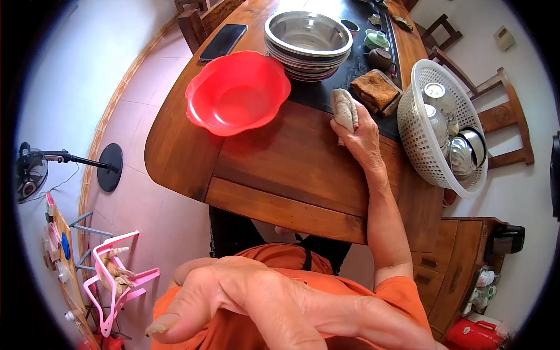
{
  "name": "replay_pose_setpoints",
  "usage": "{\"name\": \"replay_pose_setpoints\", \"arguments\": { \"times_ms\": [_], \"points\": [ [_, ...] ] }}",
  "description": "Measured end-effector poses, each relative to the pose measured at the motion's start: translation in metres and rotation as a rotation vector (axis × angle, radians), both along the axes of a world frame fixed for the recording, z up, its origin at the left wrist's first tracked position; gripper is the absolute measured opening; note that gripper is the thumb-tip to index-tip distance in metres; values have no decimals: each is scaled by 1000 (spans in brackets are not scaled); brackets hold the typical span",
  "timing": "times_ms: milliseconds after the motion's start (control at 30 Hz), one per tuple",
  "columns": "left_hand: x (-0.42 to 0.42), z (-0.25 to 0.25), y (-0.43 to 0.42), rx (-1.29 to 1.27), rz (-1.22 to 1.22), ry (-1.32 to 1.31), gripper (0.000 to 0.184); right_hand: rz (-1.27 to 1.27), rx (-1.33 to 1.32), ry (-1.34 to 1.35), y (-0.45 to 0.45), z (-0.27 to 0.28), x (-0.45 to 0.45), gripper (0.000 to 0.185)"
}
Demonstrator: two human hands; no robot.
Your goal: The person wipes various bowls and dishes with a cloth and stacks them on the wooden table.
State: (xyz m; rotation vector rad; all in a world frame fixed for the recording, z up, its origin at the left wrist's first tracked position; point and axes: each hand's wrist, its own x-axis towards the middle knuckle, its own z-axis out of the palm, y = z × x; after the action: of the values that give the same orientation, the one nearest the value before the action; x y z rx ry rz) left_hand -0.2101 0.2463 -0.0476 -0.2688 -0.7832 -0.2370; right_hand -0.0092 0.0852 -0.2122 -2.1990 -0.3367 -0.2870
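Note:
My right hand (pixel 364 139) is closed round a crumpled light cloth (pixel 345 109) on the wooden table (pixel 280 169), near the edge of its dark centre strip. Large in the foreground, my left hand (pixel 262 297) is up close to the camera, fingers apart, with nothing visible in it. A red scalloped bowl (pixel 240 93) stands on the table to the left of the cloth. Behind it, to the right, is a stack of metal bowls (pixel 308 36). A folded brown cloth (pixel 375 90) lies just right of my right hand.
A white perforated basket (pixel 415 119) with glass and metal bowls stands at the table's right side. A phone (pixel 224 42) lies at the back left. A dark teapot (pixel 380 59) and green lidded cup (pixel 377 39) are at the back. A pink stool (pixel 111 291) is on the floor.

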Motion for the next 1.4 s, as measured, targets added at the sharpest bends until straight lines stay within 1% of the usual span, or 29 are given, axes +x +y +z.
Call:
{"name": "replay_pose_setpoints", "arguments": {
  "times_ms": [233,433,567,933,1033,1167,1267,1400],
  "points": [
    [5,-7,-1,13,50,-15,77,-5,9,48,1,1,-1,63],
    [9,-9,2,8,73,-12,76,-2,-17,20,0,-1,1,62],
    [10,-13,-1,-15,94,-2,75,6,19,6,1,0,1,61],
    [-2,-20,-26,-202,244,78,74,13,26,6,0,-2,1,60],
    [-4,-21,-32,-251,272,97,74,2,60,46,1,-2,1,60],
    [-6,-17,-39,-302,296,116,73,5,36,29,0,-4,2,61],
    [-1,-12,-36,-319,266,116,64,3,17,22,-1,-5,3,62],
    [3,-13,-32,-360,282,115,57,1,12,44,0,-1,0,63]
  ]
}}
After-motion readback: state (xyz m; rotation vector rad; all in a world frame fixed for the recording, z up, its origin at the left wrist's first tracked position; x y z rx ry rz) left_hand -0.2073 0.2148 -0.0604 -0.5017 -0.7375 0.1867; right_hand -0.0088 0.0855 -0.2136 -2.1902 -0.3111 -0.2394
